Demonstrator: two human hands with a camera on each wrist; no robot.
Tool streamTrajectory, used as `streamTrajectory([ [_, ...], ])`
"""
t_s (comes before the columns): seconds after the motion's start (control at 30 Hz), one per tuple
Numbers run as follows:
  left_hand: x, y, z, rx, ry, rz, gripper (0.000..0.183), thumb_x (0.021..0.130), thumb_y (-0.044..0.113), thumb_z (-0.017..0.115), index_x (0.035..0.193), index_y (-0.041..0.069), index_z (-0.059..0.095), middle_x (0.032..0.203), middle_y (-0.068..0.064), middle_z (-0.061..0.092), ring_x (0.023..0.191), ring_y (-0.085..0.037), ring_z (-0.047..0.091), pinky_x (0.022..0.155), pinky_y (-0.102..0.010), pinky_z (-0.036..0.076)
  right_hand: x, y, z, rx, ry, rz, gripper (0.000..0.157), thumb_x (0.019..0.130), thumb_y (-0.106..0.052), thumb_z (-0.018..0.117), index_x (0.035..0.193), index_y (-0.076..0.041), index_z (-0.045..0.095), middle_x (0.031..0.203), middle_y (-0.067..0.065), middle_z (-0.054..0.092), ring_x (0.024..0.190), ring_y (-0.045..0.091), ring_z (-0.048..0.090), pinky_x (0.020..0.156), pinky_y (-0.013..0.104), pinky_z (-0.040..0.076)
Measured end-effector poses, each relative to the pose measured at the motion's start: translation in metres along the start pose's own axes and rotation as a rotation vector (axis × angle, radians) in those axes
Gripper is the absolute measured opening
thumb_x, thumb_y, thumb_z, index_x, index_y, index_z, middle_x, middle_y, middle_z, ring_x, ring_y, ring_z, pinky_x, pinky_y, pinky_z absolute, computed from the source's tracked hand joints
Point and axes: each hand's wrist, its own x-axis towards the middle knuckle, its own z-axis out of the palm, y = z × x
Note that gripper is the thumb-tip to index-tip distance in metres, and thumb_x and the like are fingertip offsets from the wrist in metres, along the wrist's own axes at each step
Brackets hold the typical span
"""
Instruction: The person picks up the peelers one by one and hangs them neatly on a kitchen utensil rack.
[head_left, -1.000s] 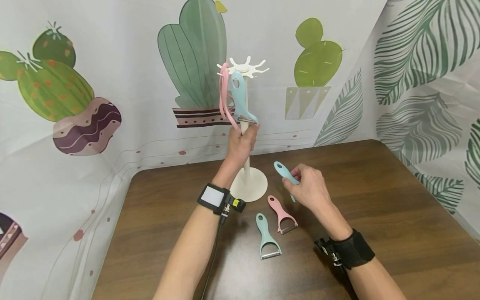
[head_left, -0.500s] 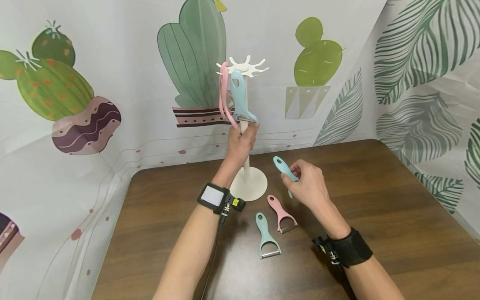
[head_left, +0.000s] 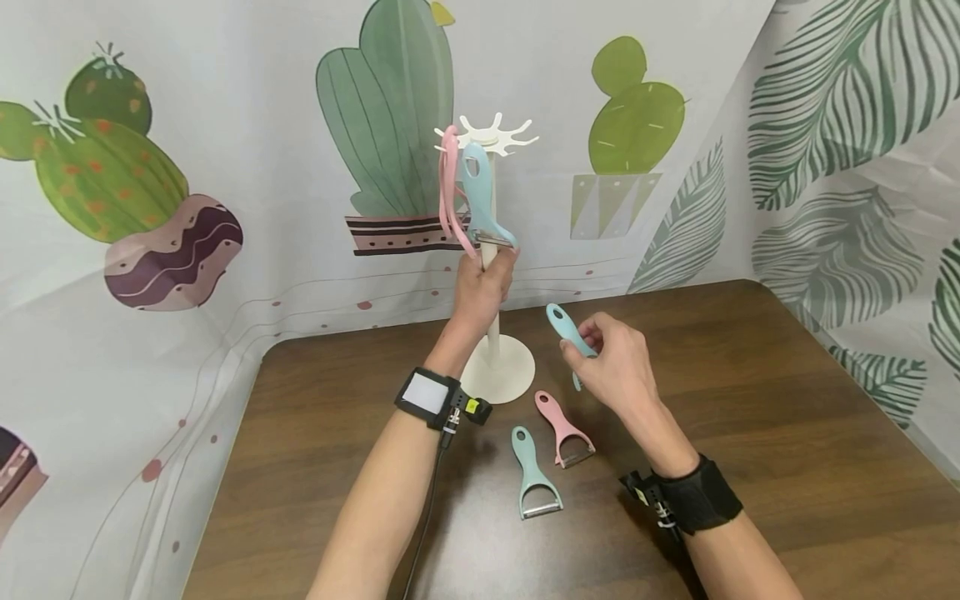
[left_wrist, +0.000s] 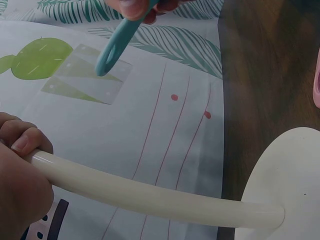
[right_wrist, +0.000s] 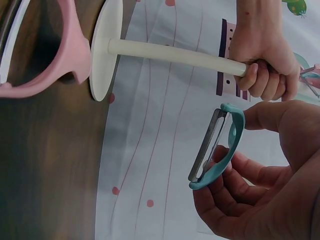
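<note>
My left hand (head_left: 483, 292) grips the pole of a cream stand (head_left: 498, 371), its fingers wrapped round it just below the hanging peelers. From the stand's pronged top hang a pink peeler (head_left: 448, 179) and a light blue peeler (head_left: 478, 187); whether one or more pink ones hang there I cannot tell. Right of the pole, my right hand (head_left: 618, 362) pinches another blue peeler (head_left: 567, 327) above the table, its holed handle end pointing up and left. In the right wrist view that blue peeler (right_wrist: 237, 130) shows its metal blade, with thumb and fingers on its frame.
On the brown table (head_left: 345, 417) lie a pink peeler (head_left: 558, 421) and a green peeler (head_left: 530, 475), in front of the stand's round base. A cloth (head_left: 285, 167) printed with cacti and leaves hangs behind. A cable (head_left: 422, 533) runs along the left forearm.
My right hand has risen slightly, carrying the blue peeler up and a little to the left. The left hand and the stand stay where they were.
</note>
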Motion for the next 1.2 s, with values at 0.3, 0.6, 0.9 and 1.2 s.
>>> streamTrajectory([
  [0.3, -0.001, 0.001, 0.001, 0.003, 0.005, -0.007, 0.048, 0.100, 0.021, 0.048, 0.057, 0.006, 0.034, 0.044, -0.003, 0.027, 0.037, -0.021, 0.025, 0.036, -0.029, 0.021, 0.003, -0.008, -0.002, 0.037, 0.029, 0.004, 0.023, 0.079, -0.032, 0.075, 0.086, -0.013, 0.064, 0.072, -0.001, 0.062, 0.066, 0.016, 0.058, 0.060, 0.034, 0.045],
  [0.6, 0.000, 0.000, 0.000, 0.021, 0.008, -0.011, 0.048, 0.100, 0.023, 0.049, 0.057, 0.007, 0.035, 0.044, -0.003, 0.029, 0.038, -0.020, 0.027, 0.037, -0.028, 0.023, 0.007, -0.012, -0.005, 0.061, 0.049, 0.008, 0.022, 0.079, -0.032, 0.075, 0.086, -0.014, 0.065, 0.073, -0.002, 0.062, 0.066, 0.015, 0.057, 0.059, 0.033, 0.045],
  [0.9, -0.002, 0.002, 0.001, 0.009, 0.008, -0.015, 0.045, 0.101, 0.016, 0.047, 0.059, 0.007, 0.036, 0.045, 0.003, 0.030, 0.038, -0.016, 0.027, 0.037, -0.027, 0.023, 0.008, -0.015, -0.006, 0.076, 0.058, 0.015, 0.023, 0.080, -0.033, 0.074, 0.088, -0.014, 0.065, 0.074, -0.001, 0.062, 0.067, 0.015, 0.056, 0.058, 0.034, 0.044],
  [1.2, -0.004, 0.024, 0.005, -0.005, 0.006, 0.015, 0.045, 0.099, 0.011, 0.047, 0.057, 0.007, 0.034, 0.044, 0.002, 0.028, 0.038, -0.016, 0.026, 0.038, -0.026, 0.022, 0.013, -0.022, -0.010, 0.104, 0.094, 0.018, 0.023, 0.080, -0.034, 0.075, 0.089, -0.015, 0.064, 0.076, -0.002, 0.062, 0.069, 0.014, 0.056, 0.061, 0.033, 0.046],
])
